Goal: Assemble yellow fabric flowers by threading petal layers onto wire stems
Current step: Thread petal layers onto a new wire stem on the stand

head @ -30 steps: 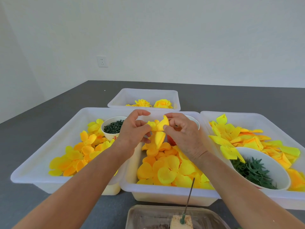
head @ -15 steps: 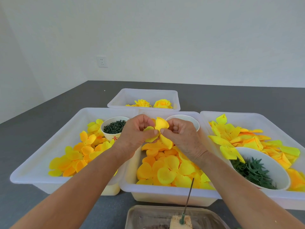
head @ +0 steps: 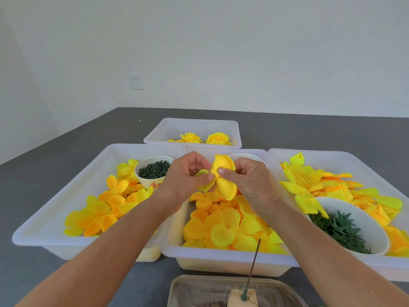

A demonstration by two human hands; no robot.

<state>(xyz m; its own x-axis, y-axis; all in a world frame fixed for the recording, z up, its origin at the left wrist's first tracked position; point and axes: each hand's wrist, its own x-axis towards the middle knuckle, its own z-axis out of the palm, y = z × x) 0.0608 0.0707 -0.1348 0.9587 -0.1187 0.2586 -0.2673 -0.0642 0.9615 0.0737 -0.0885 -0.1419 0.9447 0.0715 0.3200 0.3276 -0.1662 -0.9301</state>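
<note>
Grey tabletop against a plain white wall, wall socket at left. Both forearms reaching in from the lower corners, converging above the middle tray. Left hand raised, knuckles up, fingers curled, thumb and forefinger pinching a yellow petal layer at its centre. Right hand mirrored just beside it, thumb tip pressed against the same layer, other fingers curled in behind. Petal layer held in the air between the two hands, one lobe cupped upward, another hanging down over the loose petals in the middle tray. Wire stem standing tilted in a foam block inside a clear dish at the near edge, well apart from the hands. Cup of dark green pieces in the left tray; bowl of green leaves in the right tray; finished flowers in the far tray.
</note>
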